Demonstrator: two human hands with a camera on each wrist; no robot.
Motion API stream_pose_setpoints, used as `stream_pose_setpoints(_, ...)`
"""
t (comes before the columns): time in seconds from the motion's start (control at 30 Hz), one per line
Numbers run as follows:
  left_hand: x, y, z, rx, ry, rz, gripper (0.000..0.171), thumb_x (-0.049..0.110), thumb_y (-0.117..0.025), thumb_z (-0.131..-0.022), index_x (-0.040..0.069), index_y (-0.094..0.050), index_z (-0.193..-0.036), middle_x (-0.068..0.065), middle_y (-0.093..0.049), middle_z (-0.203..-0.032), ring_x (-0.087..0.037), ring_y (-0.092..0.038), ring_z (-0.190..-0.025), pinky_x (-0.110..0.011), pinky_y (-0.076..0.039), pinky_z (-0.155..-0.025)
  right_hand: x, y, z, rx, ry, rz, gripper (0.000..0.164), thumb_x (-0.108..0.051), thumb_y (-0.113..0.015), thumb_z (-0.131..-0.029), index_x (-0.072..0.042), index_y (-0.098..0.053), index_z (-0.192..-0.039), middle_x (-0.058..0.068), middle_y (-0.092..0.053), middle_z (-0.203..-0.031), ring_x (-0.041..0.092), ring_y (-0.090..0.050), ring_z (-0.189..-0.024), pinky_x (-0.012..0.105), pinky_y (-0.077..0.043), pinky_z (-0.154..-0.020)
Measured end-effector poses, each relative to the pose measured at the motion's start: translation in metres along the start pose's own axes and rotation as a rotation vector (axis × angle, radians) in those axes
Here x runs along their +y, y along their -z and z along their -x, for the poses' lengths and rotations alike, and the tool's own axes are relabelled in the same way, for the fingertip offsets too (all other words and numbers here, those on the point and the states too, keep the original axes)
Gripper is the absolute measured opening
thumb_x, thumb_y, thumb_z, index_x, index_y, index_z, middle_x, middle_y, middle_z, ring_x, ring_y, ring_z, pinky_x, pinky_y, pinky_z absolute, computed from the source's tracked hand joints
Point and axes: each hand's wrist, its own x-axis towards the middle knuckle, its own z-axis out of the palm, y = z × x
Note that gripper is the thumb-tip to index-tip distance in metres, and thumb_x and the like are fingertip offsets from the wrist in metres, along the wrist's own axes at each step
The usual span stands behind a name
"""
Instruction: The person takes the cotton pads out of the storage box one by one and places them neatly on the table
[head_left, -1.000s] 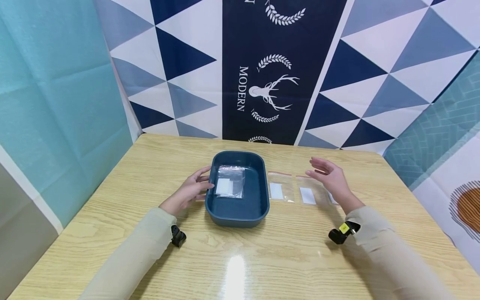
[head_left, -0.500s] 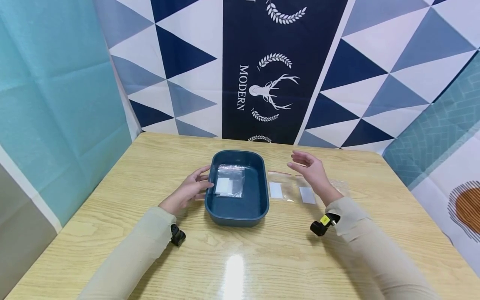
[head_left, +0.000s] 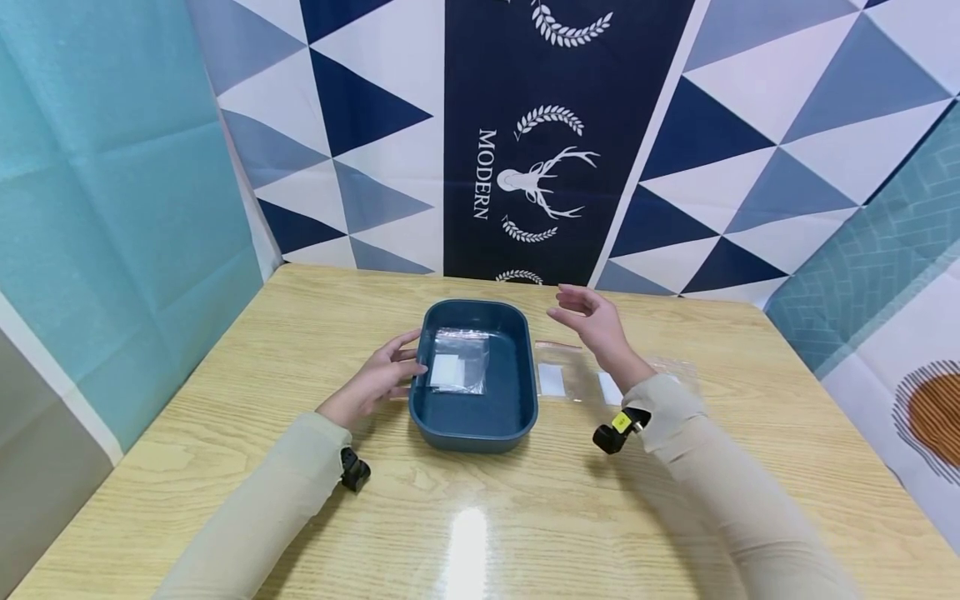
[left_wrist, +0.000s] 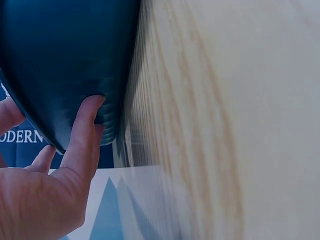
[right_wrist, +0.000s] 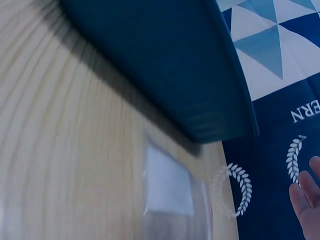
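A dark blue rectangular plastic bin (head_left: 475, 425) stands on the wooden table, with clear zip bags (head_left: 468, 377) holding white cards lying inside at its left. My left hand (head_left: 381, 379) grips the bin's left wall, thumb over the rim and fingers spread along the outside, as the left wrist view (left_wrist: 50, 195) also shows. My right hand (head_left: 596, 327) is in the air just beyond the bin's right side, fingers loosely bent and holding nothing. Below it on the table lies a zip bag (head_left: 552, 380) with a white card, close beside the bin.
Further right lie more zip bags, one (head_left: 609, 388) partly covered by my right wrist and another (head_left: 678, 371) behind the forearm. A patterned cloth (head_left: 375, 125) hangs along the table's back edge. Light blue cloth (head_left: 112, 183) hangs on the left.
My right hand has moved left and slightly farther back, from over the right-hand bags toward the bin. The left hand and the bin have stayed in place.
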Motion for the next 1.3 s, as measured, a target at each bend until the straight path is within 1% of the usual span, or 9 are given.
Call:
stream_pose_setpoints(0.17, 0.0, 0.0, 0.0, 0.003, 0.001, -0.008, 0.067, -0.001, -0.055, -0.091, 0.02, -0.028, -0.148, -0.017, -0.033, -0.143, -0.036, -0.046, -0.12, -0.046, -0.048, -0.088, -0.009, -0.012, -0.008, -0.011, 0.011, 0.012, 0.054, -0.02, -0.072, -0.083, -0.004, -0.051, -0.13, 0.017, -0.053, -0.127, 0.024, -0.05, -0.115, 0.035, -0.044, -0.093)
stream_pose_setpoints(0.33, 0.0, 0.0, 0.001, 0.001, -0.001, -0.013, 0.067, 0.0, -0.055, -0.091, 0.02, -0.027, -0.148, -0.017, -0.033, -0.143, -0.036, -0.046, -0.12, -0.045, -0.048, -0.087, -0.02, -0.022, -0.015, -0.021, 0.018, -0.002, 0.053, -0.021, -0.073, -0.082, -0.007, -0.052, -0.129, 0.013, -0.055, -0.123, 0.023, -0.051, -0.113, 0.038, -0.044, -0.093)
stream_pose_setpoints(0.47, 0.001, 0.0, 0.001, 0.006, 0.001, -0.019, 0.067, -0.001, -0.055, -0.091, 0.02, -0.027, -0.148, -0.017, -0.033, -0.143, -0.036, -0.046, -0.12, -0.045, -0.048, -0.087, -0.027, -0.031, -0.02, -0.01, 0.021, -0.011, 0.051, -0.02, -0.073, -0.081, -0.008, -0.055, -0.127, 0.01, -0.057, -0.119, 0.022, -0.053, -0.11, 0.038, -0.044, -0.092)
stream_pose_setpoints(0.63, 0.0, 0.0, 0.001, 0.01, 0.0, -0.025, 0.067, 0.0, -0.055, -0.091, 0.021, -0.027, -0.148, -0.017, -0.033, -0.144, -0.036, -0.047, -0.119, -0.045, -0.048, -0.088, -0.034, -0.043, -0.028, 0.011, 0.011, -0.05, 0.046, -0.017, -0.073, -0.081, -0.009, -0.057, -0.124, 0.009, -0.059, -0.115, 0.021, -0.054, -0.106, 0.036, -0.044, -0.091)
stream_pose_setpoints(0.7, 0.0, 0.0, 0.0, 0.008, 0.0, -0.024, 0.067, 0.001, -0.056, -0.091, 0.021, -0.027, -0.148, -0.016, -0.033, -0.144, -0.036, -0.047, -0.119, -0.045, -0.048, -0.088, -0.036, -0.048, -0.031, 0.016, 0.004, -0.071, 0.046, -0.016, -0.073, -0.081, -0.009, -0.058, -0.124, 0.011, -0.059, -0.116, 0.021, -0.054, -0.105, 0.036, -0.045, -0.091)
stream_pose_setpoints(0.83, -0.001, 0.001, -0.001, 0.003, -0.001, -0.019, 0.068, 0.001, -0.056, -0.091, 0.021, -0.026, -0.148, -0.017, -0.032, -0.144, -0.036, -0.046, -0.119, -0.045, -0.048, -0.088, -0.04, -0.059, -0.035, 0.011, -0.018, -0.078, 0.047, -0.018, -0.074, -0.081, -0.009, -0.058, -0.124, 0.013, -0.057, -0.119, 0.022, -0.053, -0.107, 0.036, -0.045, -0.091)
stream_pose_setpoints(1.0, -0.001, 0.001, -0.002, 0.0, -0.001, -0.014, 0.068, 0.0, -0.055, -0.091, 0.021, -0.026, -0.148, -0.016, -0.032, -0.144, -0.036, -0.047, -0.119, -0.046, -0.047, -0.088, -0.043, -0.073, -0.042, 0.01, -0.031, -0.071, 0.047, -0.02, -0.073, -0.081, -0.009, -0.058, -0.124, 0.014, -0.056, -0.121, 0.022, -0.052, -0.108, 0.036, -0.045, -0.09)
stream_pose_setpoints(1.1, 0.0, 0.001, -0.002, 0.002, 0.0, -0.012, 0.067, 0.0, -0.056, -0.09, 0.021, -0.027, -0.148, -0.016, -0.033, -0.143, -0.035, -0.047, -0.12, -0.046, -0.047, -0.088, -0.042, -0.082, -0.046, 0.024, -0.035, -0.077, 0.047, -0.019, -0.074, -0.081, -0.008, -0.058, -0.124, 0.014, -0.057, -0.119, 0.024, -0.052, -0.107, 0.035, -0.045, -0.09)
stream_pose_setpoints(1.3, 0.001, 0.0, -0.001, 0.006, 0.0, -0.001, 0.068, -0.001, -0.055, -0.09, 0.02, -0.027, -0.148, -0.016, -0.034, -0.143, -0.035, -0.046, -0.12, -0.046, -0.048, -0.088, -0.034, -0.098, -0.052, 0.027, -0.054, -0.036, 0.046, -0.019, -0.074, -0.081, -0.008, -0.059, -0.123, 0.013, -0.058, -0.116, 0.024, -0.053, -0.105, 0.035, -0.046, -0.088)
